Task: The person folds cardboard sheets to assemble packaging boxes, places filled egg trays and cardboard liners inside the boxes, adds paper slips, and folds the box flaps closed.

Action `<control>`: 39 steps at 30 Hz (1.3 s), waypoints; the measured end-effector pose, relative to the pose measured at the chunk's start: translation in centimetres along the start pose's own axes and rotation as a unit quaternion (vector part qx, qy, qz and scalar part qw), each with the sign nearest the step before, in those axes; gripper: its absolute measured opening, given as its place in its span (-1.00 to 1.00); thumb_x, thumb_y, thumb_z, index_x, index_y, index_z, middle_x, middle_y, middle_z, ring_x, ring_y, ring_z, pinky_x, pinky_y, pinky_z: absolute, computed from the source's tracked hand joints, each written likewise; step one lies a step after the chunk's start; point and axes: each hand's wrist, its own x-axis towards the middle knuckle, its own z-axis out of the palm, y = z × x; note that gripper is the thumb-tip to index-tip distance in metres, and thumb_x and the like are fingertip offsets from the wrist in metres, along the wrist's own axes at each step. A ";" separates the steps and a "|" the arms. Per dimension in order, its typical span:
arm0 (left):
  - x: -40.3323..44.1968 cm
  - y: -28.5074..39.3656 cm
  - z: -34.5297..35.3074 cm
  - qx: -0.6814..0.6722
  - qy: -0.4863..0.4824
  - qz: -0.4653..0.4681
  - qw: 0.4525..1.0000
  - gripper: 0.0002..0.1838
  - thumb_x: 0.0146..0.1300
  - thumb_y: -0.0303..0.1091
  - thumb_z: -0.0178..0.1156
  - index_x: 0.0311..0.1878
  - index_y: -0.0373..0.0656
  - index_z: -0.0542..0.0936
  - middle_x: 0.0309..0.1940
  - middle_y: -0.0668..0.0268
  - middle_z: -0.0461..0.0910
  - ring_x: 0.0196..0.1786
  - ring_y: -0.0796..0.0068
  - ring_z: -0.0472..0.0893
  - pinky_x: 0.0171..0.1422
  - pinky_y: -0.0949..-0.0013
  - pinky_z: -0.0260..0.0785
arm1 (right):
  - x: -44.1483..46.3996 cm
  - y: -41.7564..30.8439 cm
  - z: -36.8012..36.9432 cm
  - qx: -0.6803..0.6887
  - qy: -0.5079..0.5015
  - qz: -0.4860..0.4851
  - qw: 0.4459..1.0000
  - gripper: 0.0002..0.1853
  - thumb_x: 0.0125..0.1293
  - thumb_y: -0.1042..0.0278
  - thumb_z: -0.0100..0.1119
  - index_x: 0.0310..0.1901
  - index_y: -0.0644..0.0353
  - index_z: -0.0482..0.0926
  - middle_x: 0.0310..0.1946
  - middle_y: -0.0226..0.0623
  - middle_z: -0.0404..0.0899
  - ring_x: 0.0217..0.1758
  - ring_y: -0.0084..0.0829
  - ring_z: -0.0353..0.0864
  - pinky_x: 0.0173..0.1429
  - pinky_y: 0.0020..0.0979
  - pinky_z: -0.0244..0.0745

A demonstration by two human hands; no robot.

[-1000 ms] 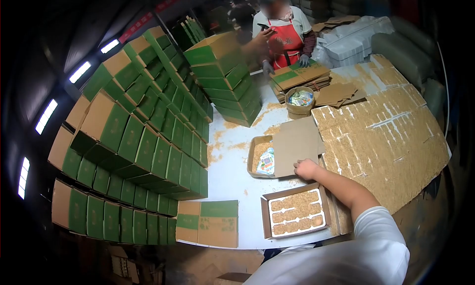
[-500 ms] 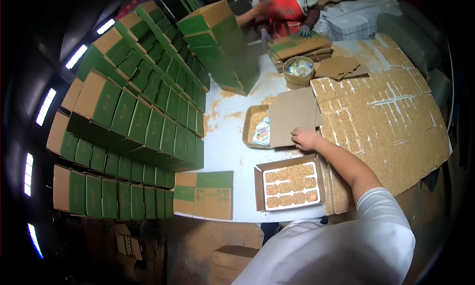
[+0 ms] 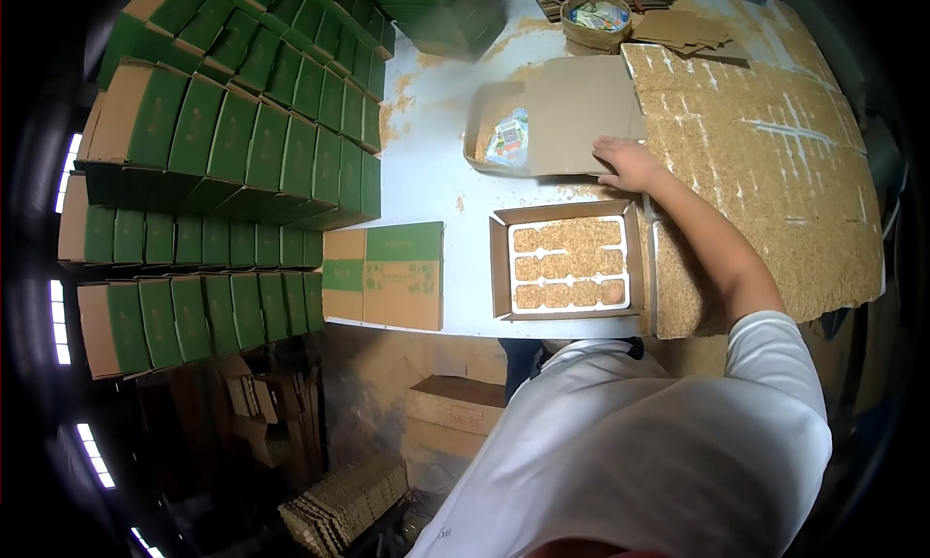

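Note:
My right hand [image 3: 628, 164] grips the lower right edge of a flat plain cardboard sheet [image 3: 581, 112], fingers on top and thumb near the edge. The sheet partly covers a shallow basket [image 3: 472, 137] in which colourful packets [image 3: 509, 139] lie. Just below, nearer my body, an open cardboard box [image 3: 500, 265] holds a white tray filled with tan granular material [image 3: 567, 264]. My left hand is not in view.
Green-and-brown boxes [image 3: 232, 137] stand stacked on the left. A folded carton [image 3: 405, 275] lies at the table's front edge. Granule-covered trays [image 3: 775, 190] spread across the right. A round basket [image 3: 596, 45] and cardboard pieces [image 3: 683, 30] are at the back.
The view has tilted downward, so the co-worker has left the frame and more of the floor shows. My right hand stays at the cardboard sheet's edge.

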 end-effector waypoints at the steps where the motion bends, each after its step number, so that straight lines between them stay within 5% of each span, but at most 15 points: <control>1: -0.3 -0.2 0.0 0.002 0.000 -0.002 1.000 -0.71 0.39 -0.27 0.25 0.03 -0.27 0.67 -0.26 0.17 0.72 -0.21 0.40 0.67 -0.07 0.30 0.51 | 0.1 -0.1 0.0 0.008 0.018 0.011 1.000 -0.38 0.09 0.14 0.47 0.19 0.18 0.56 0.34 -0.16 0.48 0.46 -0.13 0.37 0.49 -0.15 0.31; 4: -1.5 -0.9 0.0 0.003 0.003 -0.011 1.000 -0.71 0.39 -0.27 0.25 0.04 -0.26 0.67 -0.25 0.17 0.72 -0.20 0.40 0.67 -0.06 0.30 0.51 | 1.5 -1.5 -1.1 -0.003 0.081 -0.039 0.996 -0.40 0.07 0.11 0.48 0.15 0.18 0.59 0.27 -0.16 0.53 0.40 -0.13 0.43 0.47 -0.13 0.31; 12: -3.9 -2.1 0.0 0.005 0.010 -0.024 1.000 -0.70 0.38 -0.25 0.26 0.06 -0.24 0.68 -0.24 0.16 0.72 -0.18 0.39 0.67 -0.03 0.29 0.51 | 10.0 -8.0 -0.3 -0.122 0.003 -0.045 0.991 -0.21 -0.03 -0.15 0.53 0.20 0.13 0.56 0.31 -0.12 0.46 0.40 -0.01 0.39 0.51 -0.03 0.24; 18: -1.7 -2.5 0.2 -0.001 0.013 0.005 1.000 -0.69 0.38 -0.24 0.27 0.07 -0.23 0.68 -0.24 0.16 0.72 -0.16 0.39 0.66 -0.02 0.28 0.51 | 11.2 -10.2 2.5 -0.133 -0.076 -0.003 0.988 -0.52 0.07 -0.01 0.47 -0.08 0.16 0.66 -0.04 -0.21 0.62 0.09 -0.11 0.57 0.12 -0.07 0.54; 22: 2.2 -2.1 0.5 -0.002 0.029 0.024 0.999 -0.68 0.37 -0.24 0.28 0.08 -0.22 0.68 -0.23 0.15 0.72 -0.16 0.38 0.66 0.00 0.28 0.51 | 12.1 -9.2 4.1 -0.142 -0.093 0.009 0.985 -0.50 0.13 0.00 0.44 -0.02 0.22 0.66 0.06 -0.16 0.60 0.17 -0.06 0.56 0.06 -0.10 0.66; 27: 7.1 0.3 -1.0 0.009 0.038 0.062 0.997 -0.67 0.37 -0.23 0.28 0.10 -0.21 0.68 -0.23 0.15 0.73 -0.14 0.38 0.66 0.01 0.27 0.51 | 12.5 -9.7 1.8 -0.108 -0.196 -0.008 0.975 -0.69 0.30 0.15 0.17 -0.06 0.16 0.66 0.06 -0.08 0.60 0.09 0.03 0.61 0.04 -0.08 0.64; 30: 10.0 2.1 -2.2 0.019 0.036 0.104 0.994 -0.66 0.37 -0.22 0.29 0.10 -0.20 0.69 -0.23 0.15 0.73 -0.14 0.38 0.66 0.02 0.27 0.51 | 11.4 -9.5 2.2 -0.109 -0.062 -0.030 0.992 -0.60 0.27 0.09 0.26 0.08 0.09 0.62 0.13 -0.11 0.56 0.13 -0.01 0.59 0.06 -0.06 0.61; 33: 12.8 4.2 -3.7 0.032 0.040 0.149 0.988 -0.66 0.36 -0.22 0.29 0.11 -0.19 0.69 -0.22 0.15 0.73 -0.13 0.37 0.66 0.03 0.27 0.51 | 10.0 -11.6 -0.3 -0.188 -0.118 0.051 0.974 -0.33 0.11 0.04 0.47 0.29 -0.15 0.50 0.27 -0.16 0.44 0.28 0.05 0.45 0.20 0.03 0.49; 39: 17.5 7.4 -6.9 0.065 0.052 0.242 0.967 -0.64 0.36 -0.21 0.30 0.13 -0.18 0.69 -0.22 0.14 0.73 -0.11 0.37 0.66 0.05 0.26 0.51 | 11.1 -10.8 3.0 -0.167 -0.097 0.088 0.977 -0.38 0.10 0.12 0.48 0.25 -0.18 0.52 0.26 -0.16 0.44 0.36 0.18 0.40 0.24 0.09 0.53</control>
